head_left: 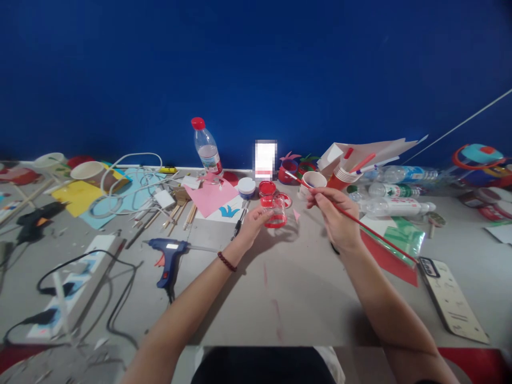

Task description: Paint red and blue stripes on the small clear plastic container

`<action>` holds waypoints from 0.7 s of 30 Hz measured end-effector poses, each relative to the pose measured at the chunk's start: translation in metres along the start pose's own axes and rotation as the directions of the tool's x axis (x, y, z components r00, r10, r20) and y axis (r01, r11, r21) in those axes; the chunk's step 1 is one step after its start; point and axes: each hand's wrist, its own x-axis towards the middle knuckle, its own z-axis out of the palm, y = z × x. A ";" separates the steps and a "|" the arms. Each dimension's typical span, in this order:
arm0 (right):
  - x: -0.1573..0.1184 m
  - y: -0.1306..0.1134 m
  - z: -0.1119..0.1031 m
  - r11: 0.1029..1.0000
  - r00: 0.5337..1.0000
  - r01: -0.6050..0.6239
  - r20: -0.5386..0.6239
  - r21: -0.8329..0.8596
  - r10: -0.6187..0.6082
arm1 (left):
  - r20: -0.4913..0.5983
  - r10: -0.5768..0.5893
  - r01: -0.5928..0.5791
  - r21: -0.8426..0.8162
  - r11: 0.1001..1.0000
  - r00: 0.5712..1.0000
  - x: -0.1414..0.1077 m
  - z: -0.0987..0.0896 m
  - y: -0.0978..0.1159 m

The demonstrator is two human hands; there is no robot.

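Observation:
My left hand point(253, 224) has its fingers closed on a small clear plastic bottle piece point(277, 212) with red paint on it, held above the grey table. In my right hand point(338, 218) is a long red-handled paintbrush point(378, 236), its tip pointing up and left over a white paper cup point(313, 179). Just behind the bottle piece sits an open jar of red paint point(267, 188), with a red-smeared lid point(284, 200) beside it. A jar with a white lid point(247, 186) stands to the left of the paint.
A blue glue gun point(170, 256) and a white power strip point(80, 288) with cords lie on the left. Pink paper point(210, 196) and an upright bottle point(208, 152) are behind. Several plastic bottles point(400, 206) and a phone point(452, 298) lie on the right.

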 end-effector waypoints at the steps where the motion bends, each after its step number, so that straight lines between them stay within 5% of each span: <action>1: 0.000 0.000 -0.002 1.000 1.000 -0.003 -0.001 0.028 0.003 | -0.021 -0.006 0.006 -0.006 1.000 1.000 0.000 0.001 -0.001; 9: 0.001 -0.003 -0.009 0.988 0.987 -0.151 0.064 0.044 0.148 | -0.087 -0.027 0.020 -0.080 0.997 0.996 -0.001 0.000 -0.010; 21: -0.006 -0.010 0.001 0.996 0.991 -0.050 0.124 -0.069 0.059 | -0.156 -0.051 0.034 -0.109 0.993 0.986 -0.003 0.005 -0.010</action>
